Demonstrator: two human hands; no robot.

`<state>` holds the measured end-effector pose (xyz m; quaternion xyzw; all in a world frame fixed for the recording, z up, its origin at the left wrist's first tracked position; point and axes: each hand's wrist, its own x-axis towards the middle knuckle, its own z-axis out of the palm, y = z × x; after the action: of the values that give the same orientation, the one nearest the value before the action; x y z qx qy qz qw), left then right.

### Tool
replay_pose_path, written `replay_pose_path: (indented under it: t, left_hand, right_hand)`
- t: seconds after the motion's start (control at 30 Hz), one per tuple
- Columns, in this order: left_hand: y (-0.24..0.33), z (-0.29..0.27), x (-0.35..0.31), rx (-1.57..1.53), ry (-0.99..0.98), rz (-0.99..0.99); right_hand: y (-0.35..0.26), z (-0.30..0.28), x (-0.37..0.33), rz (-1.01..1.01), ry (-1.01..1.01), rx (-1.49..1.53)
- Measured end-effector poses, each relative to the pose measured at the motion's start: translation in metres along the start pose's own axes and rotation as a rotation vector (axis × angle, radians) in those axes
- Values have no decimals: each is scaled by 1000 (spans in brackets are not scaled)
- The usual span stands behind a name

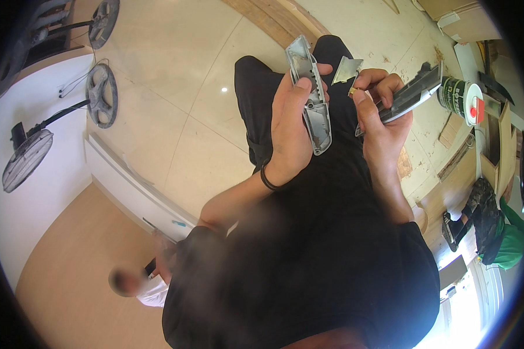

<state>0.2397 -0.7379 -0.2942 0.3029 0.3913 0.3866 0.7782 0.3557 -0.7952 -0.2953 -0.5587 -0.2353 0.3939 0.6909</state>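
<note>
Tiled floor (163,99); hands (291,119) (385,129) apart, gripping grey casings (317,119) (413,94).

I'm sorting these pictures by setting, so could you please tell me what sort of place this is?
Probably a room being fitted out or renovated: wooden boards and scraps lie on the tiled floor, with a lidded tub at the right.
</note>
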Motion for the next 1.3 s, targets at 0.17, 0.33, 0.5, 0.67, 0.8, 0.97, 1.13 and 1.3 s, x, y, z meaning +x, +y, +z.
replay_pose_path:
  t: [0.17,0.33,0.5,0.67,0.8,0.97,1.13,1.3]
  left_hand:
    - [0,2,1,76,36,-6]
    - [0,1,-1,61,78,-17]
    - [0,1,0,85,95,-19]
    - [0,2,-1,66,37,-29]
    - [1,-1,-2,93,-22,0]
    - [-2,-1,-2,98,-3,-6]
    - [-7,0,3,18,28,64]
    - [-13,0,15,-381,-75,63]
  right_hand:
    - [1,-1,1,65,-36,2]
    - [2,0,0,24,-37,-3]
    - [0,2,-3,-5,-66,24]
    - [1,3,-3,-26,-90,-60]
    - [-1,1,-4,-35,-100,-137]
    - [-7,-1,-8,0,-134,-202]
    - [-7,4,-10,-34,-112,-174]
    - [-15,10,-18,-187,-187,-275]
